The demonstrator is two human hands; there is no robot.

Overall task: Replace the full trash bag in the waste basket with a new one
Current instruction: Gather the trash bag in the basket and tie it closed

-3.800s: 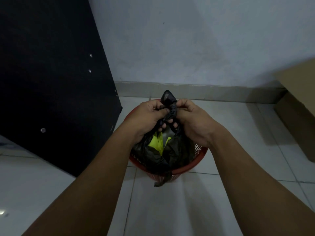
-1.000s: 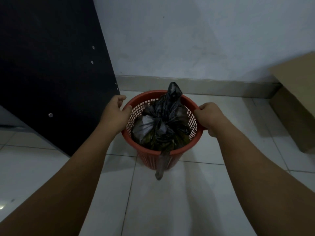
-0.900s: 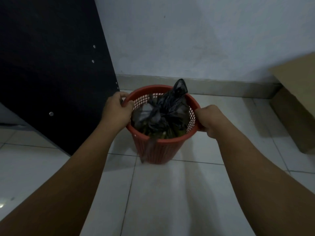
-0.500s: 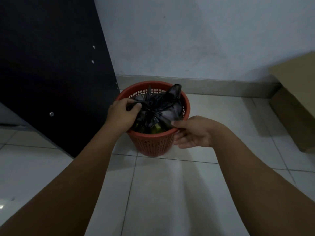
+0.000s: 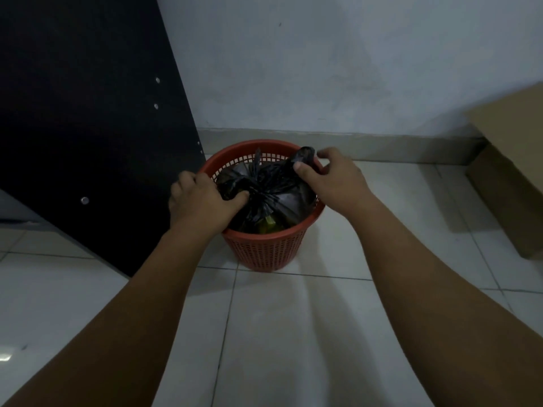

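A red perforated waste basket (image 5: 266, 249) stands on the tiled floor near the wall. Inside it sits a full black trash bag (image 5: 271, 198), gathered into a twisted knot at its middle, with something yellow showing through near the front. My left hand (image 5: 202, 201) grips a bunch of the bag at the basket's left rim. My right hand (image 5: 329, 179) pinches a raised ear of the bag at the far right rim. Both hands are closed on the plastic.
A tall black panel (image 5: 88, 127) with metal fittings leans close on the basket's left. A cardboard box (image 5: 511, 177) sits at the right against the pale wall (image 5: 323, 69). White floor tiles (image 5: 279, 333) stretch toward me.
The knot was tied earlier, then both hands held the basket's rim and set it back on the floor. Now my hands have left the rim and grip the bag on both sides.
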